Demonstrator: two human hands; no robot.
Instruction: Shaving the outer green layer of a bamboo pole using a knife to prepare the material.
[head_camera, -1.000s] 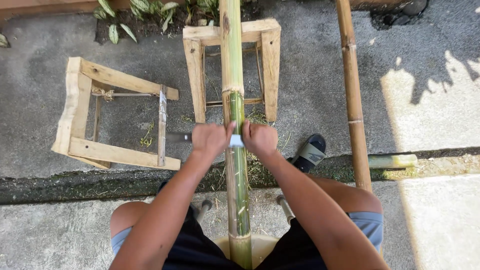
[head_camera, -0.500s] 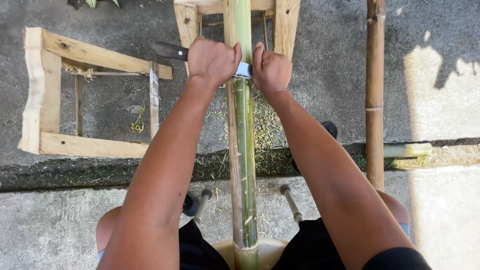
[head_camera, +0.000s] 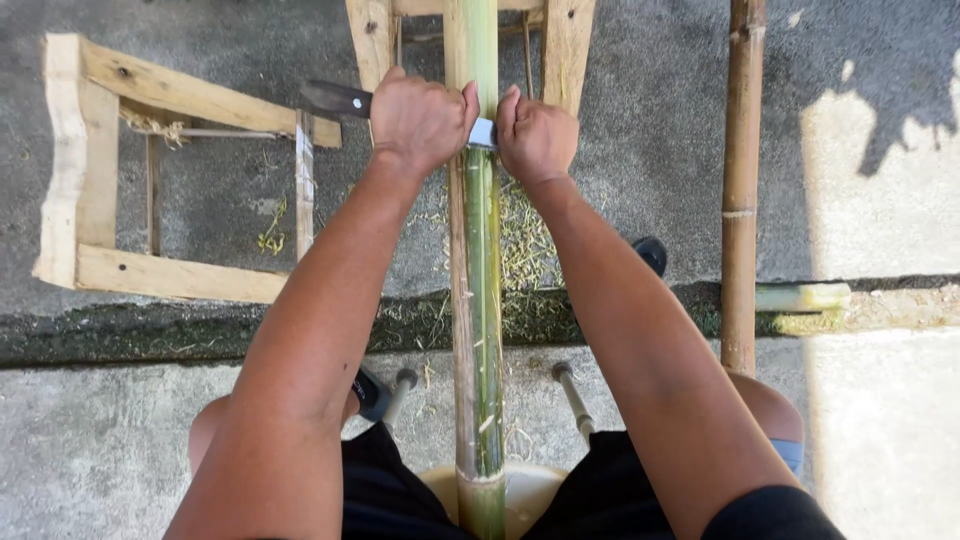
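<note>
Beyond our fists, the green bamboo pole (head_camera: 480, 300) and the wooden stand (head_camera: 566, 45) run off the top edge. Our left hand (head_camera: 420, 120) and right hand (head_camera: 536, 135) hide most of the knife (head_camera: 337, 99); its blade's far end cannot be seen.

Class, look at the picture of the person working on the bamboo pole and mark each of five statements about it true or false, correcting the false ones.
1. Both hands grip a knife laid across the green bamboo pole. True: left hand on the dark handle, right hand on the far end.
2. The knife lies along the pole. False: it crosses it.
3. A brown bamboo pole stands right of the green one. True.
4. The wooden frame lies on the right. False: it lies on the left.
5. The ground is grass. False: it is concrete.
</note>
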